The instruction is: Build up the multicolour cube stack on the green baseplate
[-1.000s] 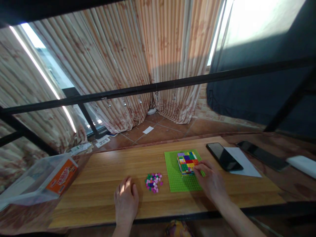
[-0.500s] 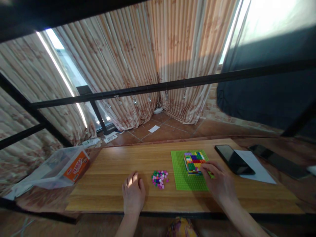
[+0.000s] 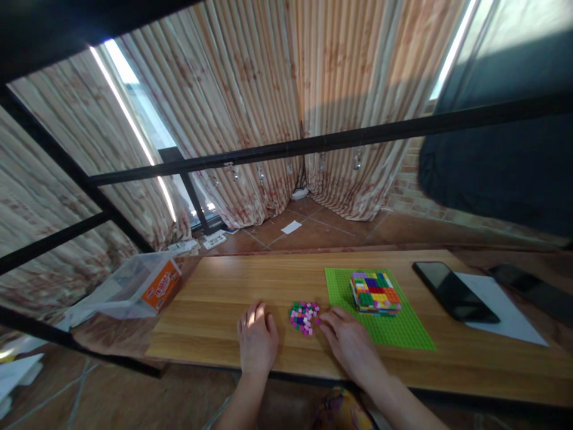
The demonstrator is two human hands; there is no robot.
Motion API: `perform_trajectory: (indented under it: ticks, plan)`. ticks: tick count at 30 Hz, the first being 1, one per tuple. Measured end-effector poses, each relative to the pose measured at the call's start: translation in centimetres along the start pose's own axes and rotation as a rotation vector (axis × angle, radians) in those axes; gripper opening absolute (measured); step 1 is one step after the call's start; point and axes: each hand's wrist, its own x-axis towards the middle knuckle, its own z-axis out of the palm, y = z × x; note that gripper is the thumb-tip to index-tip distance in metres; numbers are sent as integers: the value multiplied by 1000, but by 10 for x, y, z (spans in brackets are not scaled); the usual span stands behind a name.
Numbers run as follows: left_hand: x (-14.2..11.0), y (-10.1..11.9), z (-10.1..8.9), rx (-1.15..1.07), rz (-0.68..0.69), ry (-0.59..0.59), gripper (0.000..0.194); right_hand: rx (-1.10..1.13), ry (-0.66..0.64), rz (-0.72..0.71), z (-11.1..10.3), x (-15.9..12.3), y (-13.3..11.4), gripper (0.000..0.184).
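Note:
My left hand (image 3: 258,341) lies on the table to the left of a small heap of toy bricks (image 3: 303,316), its fingers stretched out and holding nothing. The heap mixes pink, magenta, green, white and purple pieces. At its right edge, my right hand (image 3: 353,346) has thumb and fingers closed in a pinch at a single magenta brick (image 3: 318,321). Further right, a multicoloured block of stacked bricks (image 3: 375,294) stands on a green baseplate (image 3: 403,334); neither hand touches it.
A black phone (image 3: 454,291) rests partly over white paper (image 3: 505,310) at the right, with another dark flat device (image 3: 530,289) beyond. A clear plastic bin (image 3: 129,283) with an orange label stands left of the wooden table (image 3: 215,298). A black metal bar (image 3: 268,152) crosses above.
My right hand has left the brick block and come left to the heap's edge, at the magenta brick. The left hand stays in place. The view has shifted a little.

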Motion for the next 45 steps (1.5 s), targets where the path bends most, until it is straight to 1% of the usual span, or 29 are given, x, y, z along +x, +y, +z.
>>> perform_trajectory:
  ticks: [4, 9, 14, 17, 21, 23, 26, 28, 31, 35, 38, 40, 42, 43, 45]
  plan:
    - [0, 0, 0, -5, -7, 2, 33, -36, 3, 63, 3, 7, -5, 21]
    - [0, 0, 0, -6, -14, -3, 33, -55, -8, 56, 7, 10, -10, 17]
    - [0, -1, 1, 1, 2, 10, 33, -82, 11, 46, 9, 8, -4, 22]
    - [1, -2, 0, 9, 5, 15, 32, -7, 47, 59, 3, 3, 0, 24]
    - [2, -2, 0, 15, 17, 10, 33, 200, 133, 71, -17, -4, 12, 24]
    - [2, -2, 1, 12, 20, 20, 32, 315, 171, 117, -31, -5, 22, 24]
    - [2, -3, 2, 7, 26, 35, 32, 525, 222, 277, -52, -5, 39, 23]
    - [2, -4, 2, 9, 26, 38, 32, 703, 281, 385, -66, -5, 48, 28]
    - [3, -4, 2, 13, 27, 28, 33, 947, 372, 489, -83, -5, 59, 35]
    - [3, -4, 1, 13, 30, 23, 33, 1214, 403, 581, -99, -7, 70, 35]
    - [3, -4, 1, 13, 28, 28, 33, 1340, 398, 597, -103, -8, 78, 30]
    - [3, -4, 0, 18, 25, 24, 33, 1345, 395, 583, -103, -8, 81, 29]
    - [4, -3, 0, 22, 21, 17, 33, 1270, 419, 552, -101, -8, 84, 31]
    - [4, -2, -1, 23, 19, 14, 33, 1197, 435, 531, -100, -8, 85, 32]
    - [4, -2, -2, 25, 15, 9, 33, 969, 463, 481, -98, -8, 87, 33]
